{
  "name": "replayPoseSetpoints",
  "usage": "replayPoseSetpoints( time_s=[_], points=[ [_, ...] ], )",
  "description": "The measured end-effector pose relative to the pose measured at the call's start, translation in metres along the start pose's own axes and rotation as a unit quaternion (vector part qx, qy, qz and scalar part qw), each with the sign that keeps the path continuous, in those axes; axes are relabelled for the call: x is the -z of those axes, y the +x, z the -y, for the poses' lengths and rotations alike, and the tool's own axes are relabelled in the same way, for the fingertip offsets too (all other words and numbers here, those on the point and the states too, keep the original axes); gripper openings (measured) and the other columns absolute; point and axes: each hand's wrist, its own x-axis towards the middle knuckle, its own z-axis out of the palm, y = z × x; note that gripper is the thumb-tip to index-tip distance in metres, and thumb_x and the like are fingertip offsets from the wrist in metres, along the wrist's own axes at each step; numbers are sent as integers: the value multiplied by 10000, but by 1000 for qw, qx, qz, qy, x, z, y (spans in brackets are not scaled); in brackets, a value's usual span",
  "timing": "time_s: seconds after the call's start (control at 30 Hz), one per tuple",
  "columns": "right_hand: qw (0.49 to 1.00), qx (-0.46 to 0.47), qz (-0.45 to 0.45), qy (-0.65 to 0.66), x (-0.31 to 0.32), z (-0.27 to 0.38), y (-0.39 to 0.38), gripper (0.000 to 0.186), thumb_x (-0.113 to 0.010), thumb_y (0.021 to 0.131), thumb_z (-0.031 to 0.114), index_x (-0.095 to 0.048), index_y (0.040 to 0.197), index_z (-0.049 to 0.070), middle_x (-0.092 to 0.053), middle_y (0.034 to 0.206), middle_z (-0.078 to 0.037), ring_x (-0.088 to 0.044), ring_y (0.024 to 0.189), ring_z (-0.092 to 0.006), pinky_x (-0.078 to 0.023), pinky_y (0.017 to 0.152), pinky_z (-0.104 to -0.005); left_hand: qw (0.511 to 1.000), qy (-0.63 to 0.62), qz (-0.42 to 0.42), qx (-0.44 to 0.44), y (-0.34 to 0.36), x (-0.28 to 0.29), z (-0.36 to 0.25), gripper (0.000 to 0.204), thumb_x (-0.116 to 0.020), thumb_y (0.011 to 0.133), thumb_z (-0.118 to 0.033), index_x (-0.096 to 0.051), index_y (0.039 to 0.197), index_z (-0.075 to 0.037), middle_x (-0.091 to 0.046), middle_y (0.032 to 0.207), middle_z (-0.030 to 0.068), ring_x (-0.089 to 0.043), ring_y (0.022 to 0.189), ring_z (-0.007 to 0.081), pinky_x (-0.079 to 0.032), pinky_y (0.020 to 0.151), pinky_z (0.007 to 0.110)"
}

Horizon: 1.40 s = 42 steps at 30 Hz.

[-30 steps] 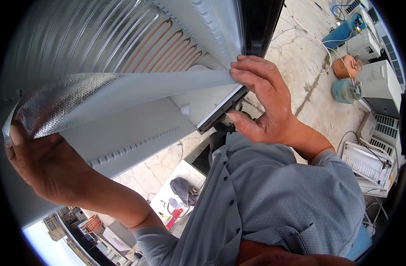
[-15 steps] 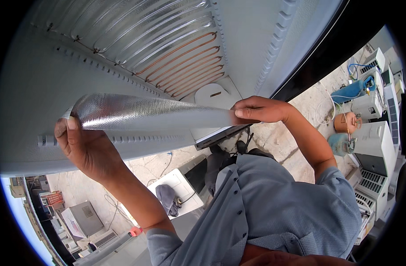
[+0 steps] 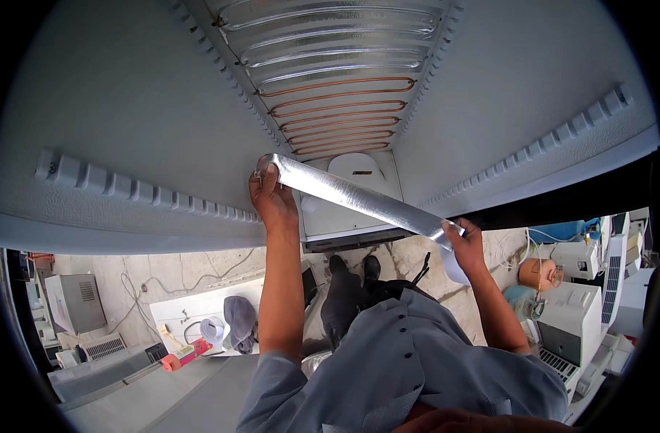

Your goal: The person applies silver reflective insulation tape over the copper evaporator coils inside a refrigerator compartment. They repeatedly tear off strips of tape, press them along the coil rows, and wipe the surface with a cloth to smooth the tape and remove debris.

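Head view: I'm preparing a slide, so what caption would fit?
Left hand and right hand hold a silver foil strip aslant before a pale cabinet with copper-coloured tubes.

Glossy metallic foil strip (image 3: 359, 199), coppery metal tubes (image 3: 337, 103), matt cloth shirt (image 3: 388, 361)

Cracked, pale concrete floor (image 3: 189, 268) runs far below the left fingers (image 3: 271, 175) and the right fingers (image 3: 453, 232). Down and to the left of the left fingers I can see a flat white panel (image 3: 168, 309), with a crumpled grey cloth (image 3: 241, 321) and a white roll (image 3: 212, 330) just beside it. Farther left of those fingers, a boxy grey unit (image 3: 76, 303) sits on the concrete. Right of the right fingers stand an orange gas cylinder (image 3: 538, 274), a blue-green cylinder (image 3: 517, 299) and a white appliance casing (image 3: 572, 301).
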Motion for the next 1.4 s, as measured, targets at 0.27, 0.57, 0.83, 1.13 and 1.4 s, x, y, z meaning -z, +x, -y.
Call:
replayPoseSetpoints(
  time_s=[0.27, 0.57, 0.83, 1.13, 1.4],
  points=[
    [922, 230, -227, -212, -89, 21, 155, 292, -622, 957, 267, -635, 918, -22, -666, 759, -165, -608, 675, -282, -490, 673, -387, 965, -225, -47, 127, 162, 48, 105, 140, -639, 995, -228, -655, 1042, -97, -643, 1002, 17, -570, 896, 152, -484, 817, 318],
    [861, 219, -316, -333, -104, 32, 292, 402, -614, 960, 409, -684, 960, 13, -699, 763, -159, -673, 718, -341, -510, 677, -435, 973, -207, -50, 89, 210, -1, 131, 263, -626, 1006, -235, -593, 1222, -89, -614, 1152, -2, -540, 1054, 144, -414, 914, 315],
    [824, 252, -322, -391, -118, 30, 337, 423, -586, 964, 431, -673, 942, 17, -705, 828, -198, -682, 761, -390, -523, 702, -472, 979, -198, -33, 33, 229, 0, 126, 155, -645, 985, -228, -659, 1075, -102, -655, 1063, 9, -568, 992, 169, -435, 877, 330],
    [813, 276, -336, -387, -115, 29, 361, 347, -588, 967, 350, -691, 983, 19, -723, 854, -199, -701, 791, -405, -542, 733, -470, 978, -190, -70, 56, 234, -3, 127, 108, -713, 933, -185, -692, 994, -97, -659, 971, 2, -533, 875, 157, -422, 827, 331],
    [827, 285, -337, -348, -115, 20, 373, 290, -634, 959, 333, -711, 981, 54, -740, 892, -173, -713, 807, -383, -556, 737, -464, 980, -192, -1, 59, 245, 10, 127, 124, -677, 956, -156, -671, 1038, -63, -678, 1049, 52, -597, 983, 208, -443, 894, 362]
  ],
)
